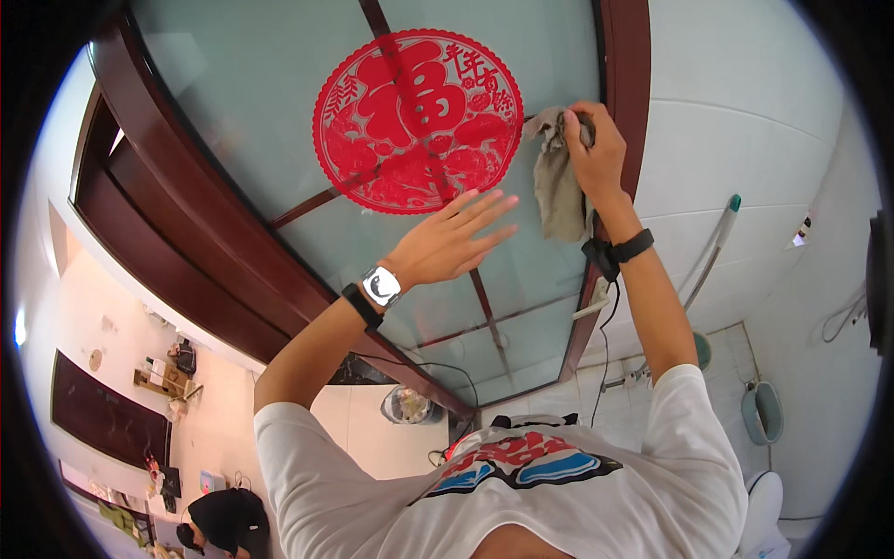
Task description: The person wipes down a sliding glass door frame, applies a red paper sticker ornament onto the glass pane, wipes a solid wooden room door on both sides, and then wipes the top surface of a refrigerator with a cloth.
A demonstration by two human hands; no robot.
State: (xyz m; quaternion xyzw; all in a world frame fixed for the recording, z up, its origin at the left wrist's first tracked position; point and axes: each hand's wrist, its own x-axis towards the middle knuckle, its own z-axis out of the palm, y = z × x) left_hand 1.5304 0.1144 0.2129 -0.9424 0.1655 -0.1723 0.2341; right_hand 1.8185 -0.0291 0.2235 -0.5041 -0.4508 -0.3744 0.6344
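Note:
My right hand [599,154] is closed around a crumpled grey-beige cloth [562,191], which hangs down in front of the frosted glass door [521,270] near its right frame. To its left, my left hand [454,238] is raised with the fingers spread and nothing in it. Its fingertips are by the lower edge of a round red paper-cut decoration [419,121] on the glass; whether they touch the pane I cannot tell. A watch with a bright face [381,286] and a black band are on my left wrist. Another black band [634,245] circles my right wrist.
Dark red-brown wood [626,93] frames the door, with a light handle [590,306] low on it. Thin cables hang near me. On the right, a mop [712,252] leans by the tiled wall, above a grey bucket [763,413]. A bagged bin [408,404] stands lower left; a person in black [228,522] is beyond.

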